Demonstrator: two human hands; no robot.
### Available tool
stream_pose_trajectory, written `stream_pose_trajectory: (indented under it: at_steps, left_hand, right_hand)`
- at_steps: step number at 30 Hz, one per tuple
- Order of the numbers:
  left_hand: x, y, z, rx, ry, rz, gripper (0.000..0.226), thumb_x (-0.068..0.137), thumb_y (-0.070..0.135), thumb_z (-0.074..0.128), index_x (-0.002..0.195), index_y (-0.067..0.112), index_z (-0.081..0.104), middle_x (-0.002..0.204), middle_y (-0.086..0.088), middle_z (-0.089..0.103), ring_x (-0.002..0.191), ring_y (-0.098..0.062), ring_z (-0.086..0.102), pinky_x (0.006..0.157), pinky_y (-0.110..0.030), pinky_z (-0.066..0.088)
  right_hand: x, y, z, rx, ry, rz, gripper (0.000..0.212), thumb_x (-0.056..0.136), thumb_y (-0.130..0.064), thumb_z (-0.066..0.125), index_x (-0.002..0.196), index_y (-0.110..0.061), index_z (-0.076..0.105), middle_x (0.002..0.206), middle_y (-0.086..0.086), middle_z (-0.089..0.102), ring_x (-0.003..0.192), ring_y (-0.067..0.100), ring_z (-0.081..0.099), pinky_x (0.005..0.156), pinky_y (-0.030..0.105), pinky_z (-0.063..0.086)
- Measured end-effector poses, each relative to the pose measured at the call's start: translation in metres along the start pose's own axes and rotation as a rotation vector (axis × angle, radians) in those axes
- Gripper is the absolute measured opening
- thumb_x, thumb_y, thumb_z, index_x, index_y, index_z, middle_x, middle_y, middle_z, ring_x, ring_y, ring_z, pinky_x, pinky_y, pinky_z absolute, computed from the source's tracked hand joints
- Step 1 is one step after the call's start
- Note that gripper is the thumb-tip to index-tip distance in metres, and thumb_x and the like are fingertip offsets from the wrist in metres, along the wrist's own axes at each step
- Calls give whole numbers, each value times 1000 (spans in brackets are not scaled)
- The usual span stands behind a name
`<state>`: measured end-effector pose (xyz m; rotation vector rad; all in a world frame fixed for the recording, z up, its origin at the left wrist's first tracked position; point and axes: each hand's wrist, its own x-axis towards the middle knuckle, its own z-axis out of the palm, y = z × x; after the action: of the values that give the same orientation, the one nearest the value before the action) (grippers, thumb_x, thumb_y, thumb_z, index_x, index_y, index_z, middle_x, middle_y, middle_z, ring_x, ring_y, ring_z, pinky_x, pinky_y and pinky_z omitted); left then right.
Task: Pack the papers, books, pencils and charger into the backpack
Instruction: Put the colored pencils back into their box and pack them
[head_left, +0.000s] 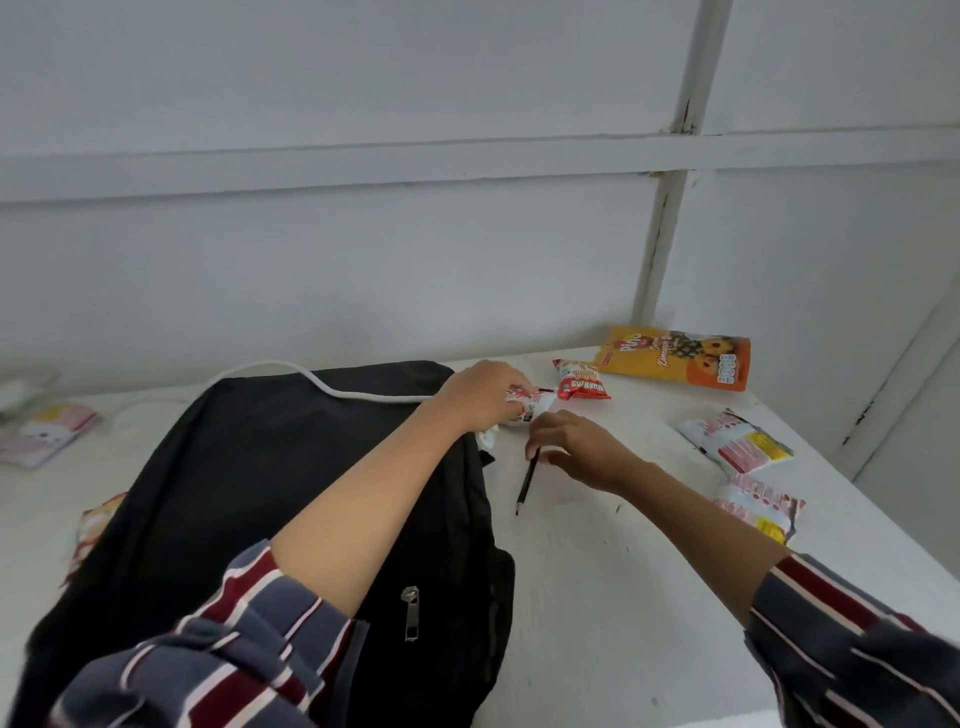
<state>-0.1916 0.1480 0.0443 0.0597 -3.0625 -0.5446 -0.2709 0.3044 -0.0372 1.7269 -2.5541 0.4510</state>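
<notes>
Pencil: a dark slim pencil (525, 483) is found on or just above the white tabletop (597, 597), just beside the right edge of the black fabric backpack (291, 467); whether its tip is lifted cannot be told.
Long axis: it is run from the far end, under the fingers, down towards the person, with the point slightly to the left.
Right hand: the right hand (571, 447) is curled over the pencil's far end, which appears to be pinched between thumb and fingertips.
Left hand: the left hand (485, 397) is reached across the backpack's far right corner and is closed around a small red-and-white snack packet (530, 408).
Deciding relation: the pencil is trailed from the grip towards the person, and the backpack is lain to its left; the right hand is judged the nearer to carry it over.
Backpack: it is laid flat, with a metal zip pull (410, 613) on its near face; no open mouth can be made out.
Cable: a white cable (337, 392) is draped over the backpack's far edge; its plug cannot be made out.
Surroundings: an orange snack pouch (675, 358) is lain near the wall.
</notes>
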Motion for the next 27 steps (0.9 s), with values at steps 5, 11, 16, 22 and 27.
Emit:
stream_pose_trajectory:
  at_steps: [5,11,16,22,27]
  left_hand:
    - [-18,-11,-15,-16,127,-29,37,92,17,53,129,20,54,133,-1,53,121,-16,49,96,-30,39]
    - [-60,-33,-42,-14,284,-117,38,94,18,49,132,22,51,131,0,54,119,-18,49,95,-32,39]
    - [-115,-70,-66,-6,347,-193,40,94,21,51,134,24,48,131,-1,53,120,-19,49,95,-32,39]
    - [-200,-130,-101,25,451,-274,43,93,20,52,135,24,47,132,-2,54,121,-20,49,98,-35,39]
    - [-285,-196,-122,48,453,-342,43,93,20,53,136,23,46,130,-2,55,118,-20,51,97,-36,42]
  right_hand:
    - [3,-8,-21,283,220,10,13,86,-6,62,97,-10,69,99,-2,67,92,9,60,83,11,42]
    - [39,-54,-52,553,386,87,14,88,-1,59,93,-13,63,90,3,66,80,12,63,75,19,49]
    - [82,-123,-53,615,366,56,24,89,-2,55,112,-10,58,76,3,66,59,5,59,67,18,49]
    - [136,-231,-49,618,297,-36,36,93,0,47,117,-24,57,76,5,63,63,18,62,69,21,54]
    - [178,-328,-20,678,263,-1,25,94,1,45,103,-9,66,79,0,60,59,10,63,67,19,53]
